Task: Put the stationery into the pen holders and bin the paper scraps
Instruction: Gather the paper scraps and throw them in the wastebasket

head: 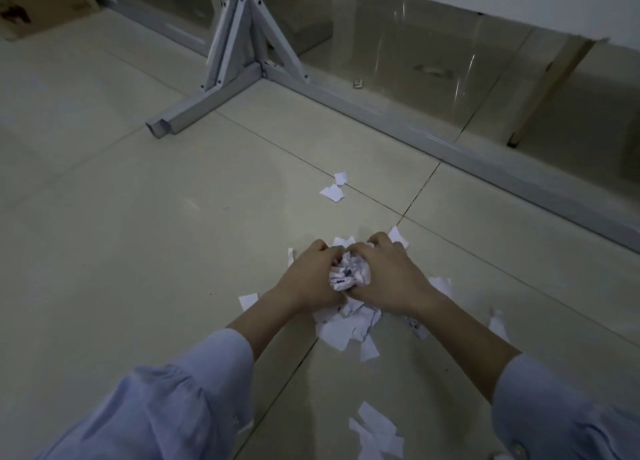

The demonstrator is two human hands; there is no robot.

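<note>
A crumpled wad of paper scraps (348, 274) sits just below the middle of the frame, low over the tiled floor (138, 234). It is a rough, roundish lump, slightly longer up and down the frame than across, and points no clear way; dark print shows on its creased face. The left hand (308, 279) closes on it from the left and the right hand (388, 279) from the right, fingers of both curled in around the paper, with the backs of the hands up toward the camera and the knuckles nearly meeting over the top of the wad. The forearms run in from the lower corners of the frame and converge at the wad, each coming out of a pale blue sleeve (173, 390). Beneath and around the wrists lies a heap of loose scraps (343, 331) flat on the floor, with a single piece (248, 300) to the left of the left wrist. A pair of scraps (333, 192) lies apart, higher in the frame, and more pieces (375, 432) lie at the bottom edge. A grey metal frame (242, 61) stands on the floor in the upper middle, and brown cardboard (45, 5) lies in the upper left corner.
</note>
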